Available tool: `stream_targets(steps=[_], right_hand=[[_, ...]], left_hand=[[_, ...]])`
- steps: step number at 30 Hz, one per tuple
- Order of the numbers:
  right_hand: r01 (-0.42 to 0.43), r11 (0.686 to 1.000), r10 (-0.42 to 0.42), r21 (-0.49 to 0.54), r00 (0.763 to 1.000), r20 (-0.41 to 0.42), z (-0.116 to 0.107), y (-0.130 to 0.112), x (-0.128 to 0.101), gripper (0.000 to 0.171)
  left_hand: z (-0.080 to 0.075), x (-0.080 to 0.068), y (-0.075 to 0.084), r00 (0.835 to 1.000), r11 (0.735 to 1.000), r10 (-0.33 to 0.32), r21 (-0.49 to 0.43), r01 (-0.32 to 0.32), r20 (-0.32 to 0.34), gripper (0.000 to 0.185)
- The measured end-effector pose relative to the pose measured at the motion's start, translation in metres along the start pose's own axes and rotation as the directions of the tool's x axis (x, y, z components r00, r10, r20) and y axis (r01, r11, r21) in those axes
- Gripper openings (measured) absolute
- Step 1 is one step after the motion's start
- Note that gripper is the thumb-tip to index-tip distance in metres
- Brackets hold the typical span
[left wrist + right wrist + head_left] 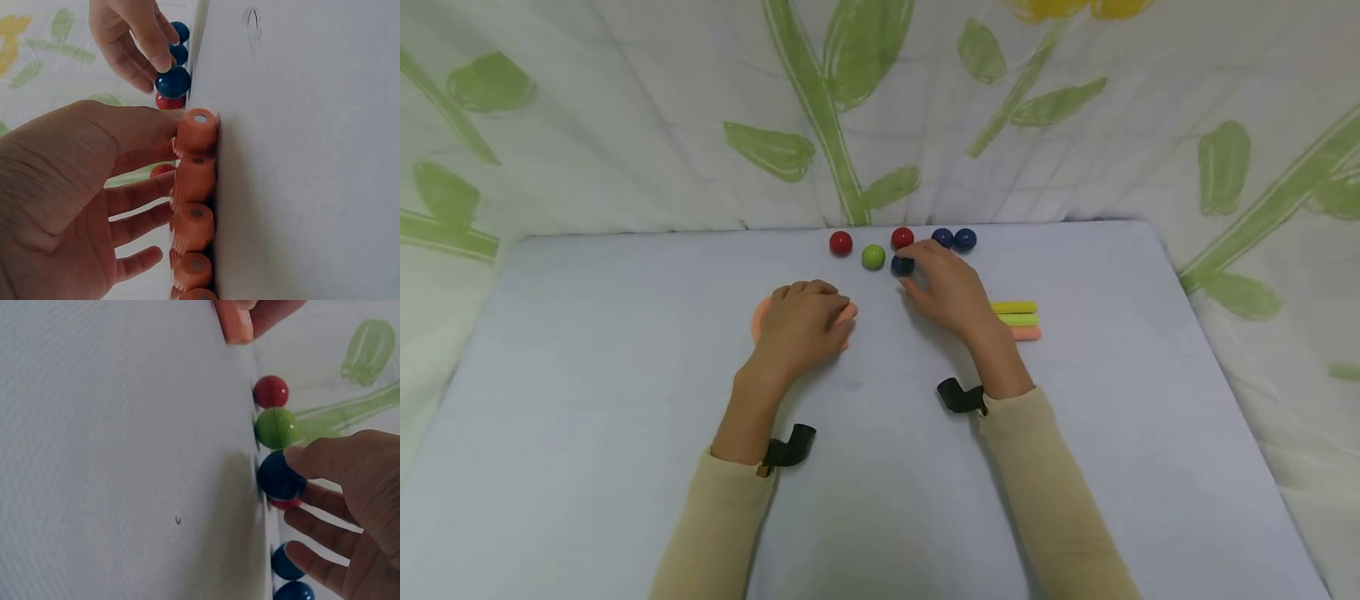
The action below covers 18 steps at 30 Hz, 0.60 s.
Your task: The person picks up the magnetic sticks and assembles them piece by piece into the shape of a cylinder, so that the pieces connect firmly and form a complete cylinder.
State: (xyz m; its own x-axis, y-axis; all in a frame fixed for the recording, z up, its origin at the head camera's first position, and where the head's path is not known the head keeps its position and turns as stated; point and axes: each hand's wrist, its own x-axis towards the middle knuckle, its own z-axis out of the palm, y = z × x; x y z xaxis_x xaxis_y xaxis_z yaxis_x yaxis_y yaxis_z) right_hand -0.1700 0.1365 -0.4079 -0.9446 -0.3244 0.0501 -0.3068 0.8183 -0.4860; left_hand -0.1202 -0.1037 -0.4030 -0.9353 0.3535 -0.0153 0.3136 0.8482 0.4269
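My left hand (801, 325) bends over a row of orange magnetic sticks (197, 181) with round metal spots on their ends. Its thumb and index finger pinch the end stick (234, 324), while the other fingers lie along the row. A curved orange edge (758, 319) shows left of this hand. Near the back edge, my right hand (951, 287) pinches a dark blue ball (279, 475) between thumb and fingertips, with the remaining fingers spread apart. The held ball is close to a green ball (873, 257) and a red ball (902, 238).
Another red ball (841, 243) sits at the back left of the group. Two more blue balls (965, 240) stand behind my right hand. Yellow, lime and orange sticks (1017, 320) lie right of that wrist. The white table (625, 400) ends at a leaf-patterned curtain (647, 125).
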Motion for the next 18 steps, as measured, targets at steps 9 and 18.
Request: stream_targets(steps=[9,18], right_hand=[[-0.040,0.999,0.040,-0.012,0.999,0.028,0.0020,0.0003,-0.0028,0.041],[-0.017,1.000,0.016,0.009,0.999,0.049,0.0018,-0.0012,0.0011,0.040]], left_hand=[[0.0045,0.0008,0.0051,1.000,0.998,0.008,0.058,-0.006,-0.025,0.036],[0.0062,-0.0003,0.0096,0.996,0.996,0.043,0.079,-0.037,-0.078,0.032]])
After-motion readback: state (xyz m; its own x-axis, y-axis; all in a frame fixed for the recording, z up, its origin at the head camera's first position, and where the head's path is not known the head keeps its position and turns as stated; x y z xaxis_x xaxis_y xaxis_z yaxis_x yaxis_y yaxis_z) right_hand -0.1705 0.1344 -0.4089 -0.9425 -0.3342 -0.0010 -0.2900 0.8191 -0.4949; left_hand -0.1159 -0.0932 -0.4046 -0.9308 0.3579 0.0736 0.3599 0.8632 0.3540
